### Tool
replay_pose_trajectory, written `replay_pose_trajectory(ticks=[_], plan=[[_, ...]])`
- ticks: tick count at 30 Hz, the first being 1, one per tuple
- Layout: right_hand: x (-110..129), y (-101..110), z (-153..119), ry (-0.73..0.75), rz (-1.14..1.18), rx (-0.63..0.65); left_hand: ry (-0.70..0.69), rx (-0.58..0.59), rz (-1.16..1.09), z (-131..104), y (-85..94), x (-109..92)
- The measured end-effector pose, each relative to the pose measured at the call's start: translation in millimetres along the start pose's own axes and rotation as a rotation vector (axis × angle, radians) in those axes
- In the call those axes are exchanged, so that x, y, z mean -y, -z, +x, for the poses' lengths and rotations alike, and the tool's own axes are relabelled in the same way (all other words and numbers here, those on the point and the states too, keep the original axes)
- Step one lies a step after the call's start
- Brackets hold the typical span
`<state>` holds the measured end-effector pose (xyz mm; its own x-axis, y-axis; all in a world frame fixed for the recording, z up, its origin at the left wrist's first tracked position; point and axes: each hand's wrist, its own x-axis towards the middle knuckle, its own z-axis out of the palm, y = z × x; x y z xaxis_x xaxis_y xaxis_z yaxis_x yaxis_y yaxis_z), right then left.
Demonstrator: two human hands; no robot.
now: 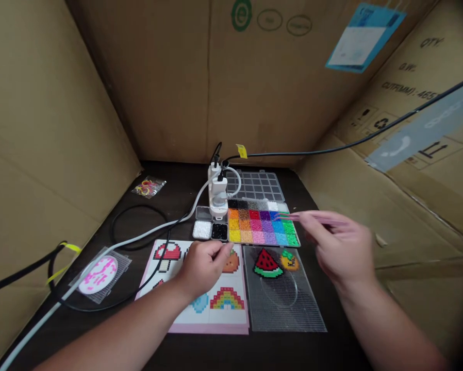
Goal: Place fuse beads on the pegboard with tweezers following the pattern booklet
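Observation:
My right hand (342,247) grips a pair of pink tweezers (304,218). Their tips lie over the blue and purple compartments of the bead box (264,224), which holds small beads sorted by colour. My left hand (206,265) is closed, thumb against fingers, above the pattern sheet (224,327); whatever it may hold is hidden. It covers part of the printed pictures, a mushroom and a rainbow among those showing. Right of the sheet lies a clear pegboard (289,314). A bead watermelon slice (268,264) and a smaller orange-yellow bead figure with green on top (289,260) sit on it.
A white power strip (218,198) with plugs stands behind small boxes of white beads (202,230) and black beads (219,231). Cables (150,230) cross the left side near a pink-and-white disc (98,274) and a plastic packet (149,187). Cardboard walls (169,87) enclose the table.

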<state>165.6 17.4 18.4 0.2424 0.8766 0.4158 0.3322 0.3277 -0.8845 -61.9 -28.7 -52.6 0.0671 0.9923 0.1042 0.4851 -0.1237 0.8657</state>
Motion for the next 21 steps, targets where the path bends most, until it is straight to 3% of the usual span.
replay_pose_trajectory(ticks=[4,9,21], plan=[[-8,-35,9,-0.029,-0.053,0.199,-0.025,-0.015,-0.014,-1,-1.4,2],[-20,-60,2,0.014,-0.099,0.278,-0.047,-0.028,-0.03,1,-2.2,1],[-33,-70,-9,-0.037,-0.117,0.36,-0.05,-0.019,-0.026,2,-2.8,0]])
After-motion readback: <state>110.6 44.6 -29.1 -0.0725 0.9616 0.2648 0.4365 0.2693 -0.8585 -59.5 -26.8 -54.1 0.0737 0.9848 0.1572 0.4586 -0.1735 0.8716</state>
